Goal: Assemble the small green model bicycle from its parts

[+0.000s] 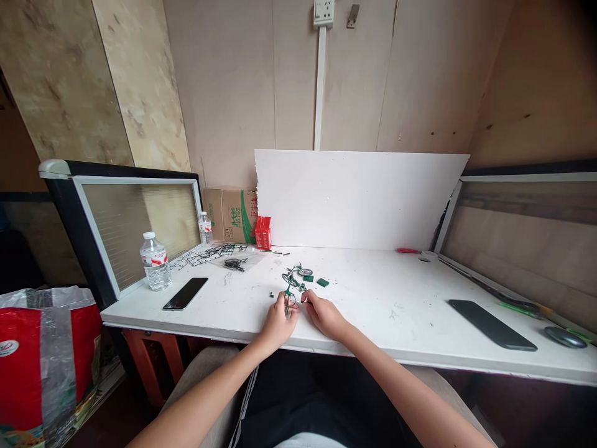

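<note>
My left hand is closed on a small green model part with a thin dark loop beside it. Close by on the right, my right hand has thumb and forefinger pinched together around something too small to make out. Just beyond my fingers lies a partly built green model with spoked wheels, its exact kind unclear. A loose-looking wheel rests at its right side. Two flat green pieces, one by the wheel and a square piece, lie nearby. A tiny dark piece sits left of my left hand.
Black part frames and a clear bag of dark parts lie at the back left. Around them stand a water bottle, a phone and a red box. On the right are a dark slab and a mouse.
</note>
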The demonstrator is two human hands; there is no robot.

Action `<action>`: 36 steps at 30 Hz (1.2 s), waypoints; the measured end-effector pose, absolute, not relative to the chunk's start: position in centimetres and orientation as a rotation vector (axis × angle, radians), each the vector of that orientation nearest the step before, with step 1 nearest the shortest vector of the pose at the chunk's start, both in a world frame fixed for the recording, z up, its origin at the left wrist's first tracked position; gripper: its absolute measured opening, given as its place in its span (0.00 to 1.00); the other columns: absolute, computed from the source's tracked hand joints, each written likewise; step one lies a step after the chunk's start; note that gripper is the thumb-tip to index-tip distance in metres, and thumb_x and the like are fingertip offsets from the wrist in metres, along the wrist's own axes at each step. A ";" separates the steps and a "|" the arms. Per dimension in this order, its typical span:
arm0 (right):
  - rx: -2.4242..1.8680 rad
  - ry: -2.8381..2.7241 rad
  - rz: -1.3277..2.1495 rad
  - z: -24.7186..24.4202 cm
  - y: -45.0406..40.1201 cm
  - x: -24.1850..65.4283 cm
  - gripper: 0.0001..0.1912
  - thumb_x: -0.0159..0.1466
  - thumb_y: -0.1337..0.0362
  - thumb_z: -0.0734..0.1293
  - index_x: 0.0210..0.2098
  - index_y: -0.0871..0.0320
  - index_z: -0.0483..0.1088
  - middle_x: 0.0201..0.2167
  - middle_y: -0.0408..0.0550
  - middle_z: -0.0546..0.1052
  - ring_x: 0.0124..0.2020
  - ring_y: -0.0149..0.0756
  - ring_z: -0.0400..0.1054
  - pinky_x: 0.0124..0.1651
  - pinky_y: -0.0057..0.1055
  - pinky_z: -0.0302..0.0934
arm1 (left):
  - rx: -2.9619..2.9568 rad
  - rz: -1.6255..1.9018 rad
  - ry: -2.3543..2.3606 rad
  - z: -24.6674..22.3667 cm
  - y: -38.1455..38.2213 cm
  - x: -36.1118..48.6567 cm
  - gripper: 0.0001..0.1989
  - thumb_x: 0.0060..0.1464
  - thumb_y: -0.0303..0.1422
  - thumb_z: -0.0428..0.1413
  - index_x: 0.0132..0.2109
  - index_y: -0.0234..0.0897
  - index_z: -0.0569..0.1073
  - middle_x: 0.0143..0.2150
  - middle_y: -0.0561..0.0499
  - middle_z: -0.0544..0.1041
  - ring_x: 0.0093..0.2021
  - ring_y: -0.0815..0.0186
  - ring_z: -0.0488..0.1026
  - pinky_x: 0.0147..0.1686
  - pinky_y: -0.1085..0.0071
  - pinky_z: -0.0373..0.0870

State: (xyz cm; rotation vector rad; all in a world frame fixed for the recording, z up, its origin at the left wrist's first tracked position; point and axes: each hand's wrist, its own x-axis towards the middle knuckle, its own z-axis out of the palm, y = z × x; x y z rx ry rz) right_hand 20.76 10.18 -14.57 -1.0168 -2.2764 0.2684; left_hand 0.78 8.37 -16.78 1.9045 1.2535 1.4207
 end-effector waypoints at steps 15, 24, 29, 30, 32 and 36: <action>-1.000 -2.272 0.293 -14.4 10.1 20.8 0.09 0.74 0.67 0.54 0.51 0.53 0.61 0.35 0.45 0.77 0.32 0.38 0.70 0.38 0.31 0.60 | 1.923 1.401 1.261 -16.5 8.2 0.9 0.10 0.58 0.26 0.57 0.43 0.40 0.64 0.39 0.48 0.78 0.41 0.60 0.79 0.42 0.66 0.72; -1.020 -2.230 0.264 -13.7 9.7 20.5 0.08 0.74 0.66 0.56 0.48 0.53 0.65 0.36 0.45 0.78 0.31 0.36 0.70 0.37 0.30 0.60 | 1.920 1.388 1.286 -16.0 8.0 0.8 0.11 0.56 0.24 0.56 0.42 0.41 0.62 0.37 0.49 0.77 0.38 0.60 0.78 0.38 0.68 0.70; -0.970 -2.235 0.259 -13.6 9.5 20.4 0.11 0.74 0.68 0.54 0.53 0.53 0.62 0.36 0.46 0.78 0.31 0.37 0.70 0.37 0.30 0.61 | 1.929 1.365 1.254 -16.2 8.0 0.8 0.11 0.57 0.24 0.56 0.43 0.41 0.62 0.40 0.48 0.78 0.40 0.60 0.79 0.40 0.68 0.71; -0.948 -2.241 0.254 -13.7 9.4 20.4 0.12 0.75 0.67 0.53 0.55 0.53 0.61 0.36 0.47 0.77 0.31 0.37 0.70 0.37 0.31 0.62 | 1.933 1.357 1.239 -16.3 8.0 0.8 0.11 0.57 0.24 0.56 0.44 0.41 0.63 0.41 0.47 0.79 0.41 0.60 0.79 0.41 0.67 0.71; -0.908 -2.247 0.239 -13.8 9.4 20.5 0.12 0.76 0.66 0.53 0.57 0.53 0.58 0.38 0.49 0.77 0.34 0.39 0.71 0.40 0.33 0.64 | 1.929 1.344 1.215 -16.3 7.9 0.8 0.12 0.57 0.25 0.56 0.46 0.41 0.64 0.43 0.46 0.79 0.43 0.60 0.80 0.43 0.66 0.72; -0.870 -2.263 0.251 -13.9 9.3 20.6 0.11 0.75 0.65 0.54 0.56 0.53 0.57 0.43 0.52 0.76 0.37 0.39 0.70 0.43 0.35 0.66 | 1.906 1.351 1.232 -16.1 7.8 0.9 0.11 0.58 0.26 0.56 0.43 0.41 0.62 0.41 0.47 0.79 0.43 0.59 0.80 0.43 0.66 0.72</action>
